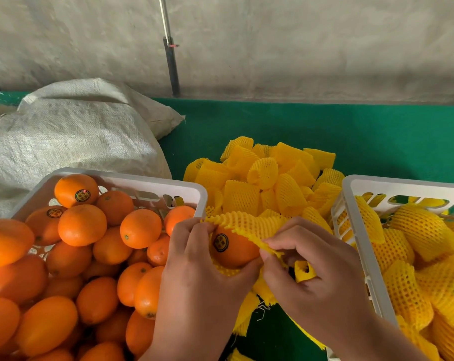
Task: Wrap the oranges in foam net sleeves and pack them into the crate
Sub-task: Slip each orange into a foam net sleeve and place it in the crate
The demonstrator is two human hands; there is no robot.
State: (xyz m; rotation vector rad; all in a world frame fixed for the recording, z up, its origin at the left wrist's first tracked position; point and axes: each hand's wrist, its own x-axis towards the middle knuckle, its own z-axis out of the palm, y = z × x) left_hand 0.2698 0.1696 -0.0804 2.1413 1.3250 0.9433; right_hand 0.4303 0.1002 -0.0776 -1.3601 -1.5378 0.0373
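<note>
My left hand (pixel 200 267) grips an orange (pixel 237 251) with a dark round sticker, between the two crates. A yellow foam net sleeve (pixel 249 225) is stretched over the top of that orange. My right hand (pixel 314 269) pinches the sleeve's right edge between thumb and fingers. The white crate on the left (pixel 153 182) is heaped with several bare oranges (pixel 82 225). In the white crate on the right (pixel 356 230) lie several oranges wrapped in yellow net (pixel 418 230).
A loose pile of yellow foam sleeves (pixel 267 178) lies on the green table (pixel 351 131) behind my hands. A grey woven sack (pixel 72 134) sits at the back left. A pole (pixel 172 61) leans against the concrete wall.
</note>
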